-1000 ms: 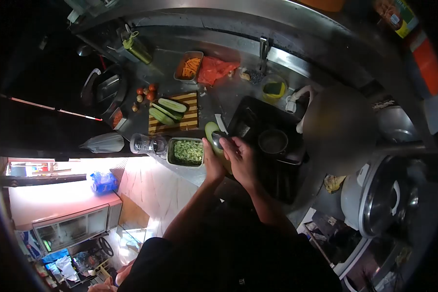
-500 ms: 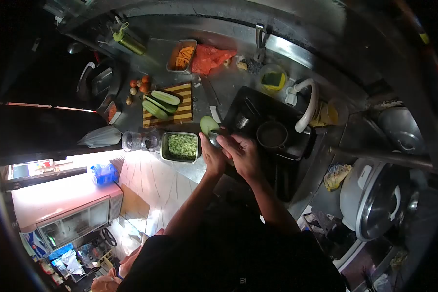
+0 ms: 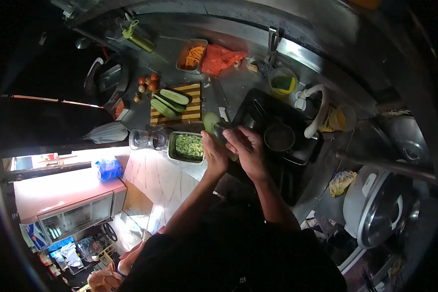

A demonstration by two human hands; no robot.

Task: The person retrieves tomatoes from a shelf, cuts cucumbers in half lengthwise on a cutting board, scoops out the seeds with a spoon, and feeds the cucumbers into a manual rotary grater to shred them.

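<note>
Pale-green cut vegetable [image 3: 211, 120] beside steel tub [image 3: 186, 147]: your left hand [image 3: 216, 154] half-curled round it, right hand [image 3: 248, 150] pinching apparent metal spoon [image 3: 220, 129]; scrape shallowly.

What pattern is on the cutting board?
The cutting board has brown and cream stripes, in the head view.

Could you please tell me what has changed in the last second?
Only a little: the right hand and the dark tool in its grip seem shifted slightly right and forward along the pale green vegetable. Nothing was taken up or let go; the left hand still holds the vegetable. The striped board, shredded greens and knife stayed put.
</note>
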